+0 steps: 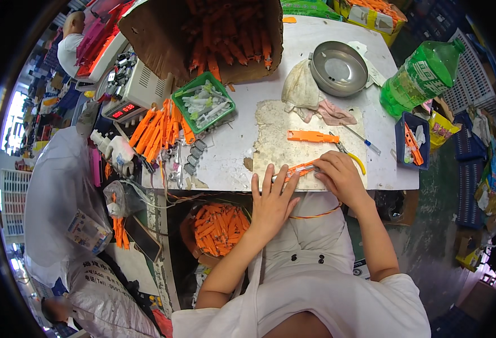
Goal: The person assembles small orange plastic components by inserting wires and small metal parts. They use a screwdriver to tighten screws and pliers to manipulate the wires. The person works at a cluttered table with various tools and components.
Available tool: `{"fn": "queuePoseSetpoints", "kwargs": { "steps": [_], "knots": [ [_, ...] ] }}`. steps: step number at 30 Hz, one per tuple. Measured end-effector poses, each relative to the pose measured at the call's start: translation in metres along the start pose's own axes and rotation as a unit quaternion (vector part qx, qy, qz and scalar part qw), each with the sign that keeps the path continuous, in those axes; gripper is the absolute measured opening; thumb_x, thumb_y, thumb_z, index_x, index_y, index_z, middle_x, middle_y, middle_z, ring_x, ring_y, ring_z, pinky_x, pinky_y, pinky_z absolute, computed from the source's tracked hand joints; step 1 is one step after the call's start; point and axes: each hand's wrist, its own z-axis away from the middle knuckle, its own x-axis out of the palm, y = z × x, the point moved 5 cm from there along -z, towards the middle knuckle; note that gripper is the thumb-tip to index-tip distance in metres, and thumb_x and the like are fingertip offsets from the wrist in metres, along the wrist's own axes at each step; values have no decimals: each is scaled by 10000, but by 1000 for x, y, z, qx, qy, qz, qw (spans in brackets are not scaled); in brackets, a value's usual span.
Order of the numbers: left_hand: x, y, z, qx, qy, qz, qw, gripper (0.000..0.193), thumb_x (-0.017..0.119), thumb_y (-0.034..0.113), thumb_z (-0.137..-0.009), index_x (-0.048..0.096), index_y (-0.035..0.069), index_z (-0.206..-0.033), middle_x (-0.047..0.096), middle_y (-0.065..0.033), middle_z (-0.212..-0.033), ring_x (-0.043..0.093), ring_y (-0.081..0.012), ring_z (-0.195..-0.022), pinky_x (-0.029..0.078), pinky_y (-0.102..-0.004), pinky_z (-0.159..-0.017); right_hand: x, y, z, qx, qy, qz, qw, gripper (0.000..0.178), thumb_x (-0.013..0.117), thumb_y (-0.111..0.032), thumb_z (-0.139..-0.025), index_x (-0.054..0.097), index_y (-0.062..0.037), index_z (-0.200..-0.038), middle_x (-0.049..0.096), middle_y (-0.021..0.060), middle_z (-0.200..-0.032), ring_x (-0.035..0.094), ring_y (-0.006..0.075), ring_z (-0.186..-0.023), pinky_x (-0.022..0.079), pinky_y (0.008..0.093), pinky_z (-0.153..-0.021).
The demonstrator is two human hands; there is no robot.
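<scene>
An orange plastic casing with small parts inside lies on the worn board at the table's near edge. My left hand has its fingers spread, with the fingertips against the casing's left end. My right hand is closed, its fingers bent and pinching at the casing's right end; the fingertips are partly hidden. Just beyond lies another orange casing piece. Yellow-handled pliers lie beside my right hand, partly covered by it. A thin screwdriver rests to the right.
A cardboard box of orange parts stands far left, near a green basket of clear pieces. A metal bowl, rag, green bottle and blue bin stand right. More orange parts sit below the table.
</scene>
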Motion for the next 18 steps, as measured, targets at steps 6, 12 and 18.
{"fn": "queuePoseSetpoints", "kwargs": {
  "steps": [6,12,18],
  "knots": [
    [7,-4,1,4,-7,26,1000,663,656,337,-823,396,165,-1407,339,-106,-1469,298,-326,-1358,182,-605,-1070,4,10,-7,-2,-26,-31,999,320,704,-90,-750,622,-63,-1057,602,84,-1059,558,281,-1029,448,388,-897],
    [5,-8,-1,14,-8,31,999,653,643,366,-825,405,183,-1404,343,-88,-1477,286,-318,-1372,164,-616,-1077,2,8,-6,-12,-65,-28,997,326,702,-133,-771,626,-78,-1084,609,70,-1069,557,270,-1041,440,396,-920],
    [-1,-15,-6,37,-7,44,998,589,639,368,-830,459,191,-1363,373,-68,-1463,281,-315,-1375,154,-623,-1079,1,-5,4,-40,-26,79,996,327,685,-192,-792,629,-104,-1102,597,35,-1045,523,212,-1081,371,418,-987]
  ]
}}
